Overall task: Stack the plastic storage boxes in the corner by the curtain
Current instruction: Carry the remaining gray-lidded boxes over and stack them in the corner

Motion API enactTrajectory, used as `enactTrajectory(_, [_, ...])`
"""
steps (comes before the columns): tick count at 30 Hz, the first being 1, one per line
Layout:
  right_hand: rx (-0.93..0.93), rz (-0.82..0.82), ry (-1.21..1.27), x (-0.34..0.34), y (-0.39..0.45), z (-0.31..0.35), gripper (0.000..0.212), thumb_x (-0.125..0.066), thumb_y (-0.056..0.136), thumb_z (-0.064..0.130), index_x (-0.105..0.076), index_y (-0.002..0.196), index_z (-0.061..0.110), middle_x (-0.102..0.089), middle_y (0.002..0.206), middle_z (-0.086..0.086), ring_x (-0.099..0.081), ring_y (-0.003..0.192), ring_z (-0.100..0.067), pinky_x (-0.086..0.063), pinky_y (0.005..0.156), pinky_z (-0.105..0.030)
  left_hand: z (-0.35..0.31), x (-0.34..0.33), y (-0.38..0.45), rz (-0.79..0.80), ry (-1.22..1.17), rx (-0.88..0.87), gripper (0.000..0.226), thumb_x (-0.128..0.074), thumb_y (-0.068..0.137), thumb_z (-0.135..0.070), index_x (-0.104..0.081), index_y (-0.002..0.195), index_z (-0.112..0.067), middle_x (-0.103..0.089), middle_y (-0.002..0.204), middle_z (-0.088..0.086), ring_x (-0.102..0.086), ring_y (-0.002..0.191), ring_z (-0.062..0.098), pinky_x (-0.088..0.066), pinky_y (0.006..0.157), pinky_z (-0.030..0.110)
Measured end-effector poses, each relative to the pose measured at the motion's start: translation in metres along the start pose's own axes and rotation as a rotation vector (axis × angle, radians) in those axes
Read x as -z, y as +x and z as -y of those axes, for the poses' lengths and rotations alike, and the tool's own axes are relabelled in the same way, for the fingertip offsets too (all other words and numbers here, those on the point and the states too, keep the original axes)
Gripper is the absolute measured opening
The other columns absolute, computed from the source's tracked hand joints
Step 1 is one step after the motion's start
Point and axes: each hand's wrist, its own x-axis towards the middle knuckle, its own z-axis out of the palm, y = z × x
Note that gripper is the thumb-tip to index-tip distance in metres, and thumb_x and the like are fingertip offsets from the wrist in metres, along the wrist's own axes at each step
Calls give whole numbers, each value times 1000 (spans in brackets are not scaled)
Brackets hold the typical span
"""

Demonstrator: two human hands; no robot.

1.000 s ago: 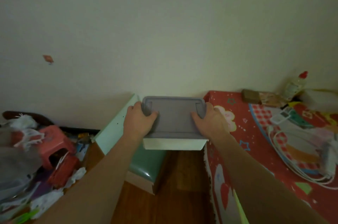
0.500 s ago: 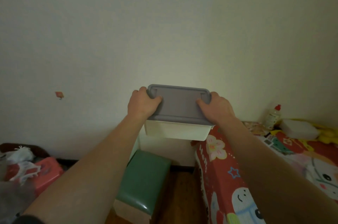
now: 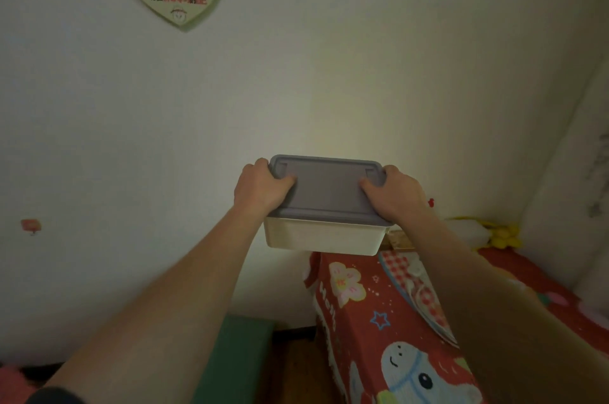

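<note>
Two bare forearms reach in from the bottom edge, uncovered from the elbows down to the wrists. The left hand (image 3: 262, 187) and the right hand (image 3: 393, 194) wear no gloves, rings or watch. A dark sleeve edge (image 3: 52, 395) shows at the lower left corner, by the left upper arm.

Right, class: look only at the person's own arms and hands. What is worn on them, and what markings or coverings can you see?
Both forearms are bare, with no sleeves over them. The left hand and right hand wear no gloves, and no rings or markings show. At the bottom left edge, a dark patch sits by the left arm; it may be a sleeve or clothing, but it is too cut off to tell.
</note>
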Motion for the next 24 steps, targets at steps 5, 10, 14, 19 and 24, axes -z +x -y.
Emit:
enactTrajectory(5, [-89, -59, -17, 40, -18, -41, 62, -49, 91, 56, -49, 130, 7, -62, 119, -18, -58, 106, -37, -39, 77, -36, -44, -27, -9, 76, -37, -90, 49, -61, 82, -54, -55, 110, -14, -57, 101, 4, -55, 85, 21, -40, 63, 30])
enactTrajectory(10, [-205, -128, -69, 92, -49, -93, 62, -47, 92, 57, -50, 130, 9, -62, 121, -18, -58, 108, -38, -42, 80, -37, -104, -59, -33, 162, -66, -188, 49, -61, 81, -54, -54, 109, -14, -57, 103, 5, -54, 85, 22, -36, 61, 30])
enactTrajectory(14, [-274, -179, -104, 141, -80, -140, 60, -46, 92, 57, -51, 128, 9, -64, 118, -18, -59, 104, -38, -44, 77, -37, -159, -86, -65, 223, -108, -261, 52, -63, 81, -54, -55, 111, -12, -58, 107, 8, -52, 87, 24, -37, 68, 32])
enactTrajectory(19, [-356, -242, -130, 202, -124, -195, 64, -47, 90, 59, -50, 132, 11, -64, 118, -16, -59, 104, -36, -40, 73, -33, -225, -115, -115, 299, -148, -353, 60, -64, 84, -55, -54, 120, -8, -59, 116, 13, -56, 98, 29, -37, 71, 32])
enactTrajectory(24, [-468, -317, -168, 268, -185, -249, 65, -50, 88, 58, -50, 133, 12, -64, 117, -15, -59, 103, -35, -43, 72, -34, -293, -141, -182, 381, -208, -445, 62, -63, 84, -54, -54, 122, -6, -59, 119, 14, -57, 105, 32, -38, 72, 31])
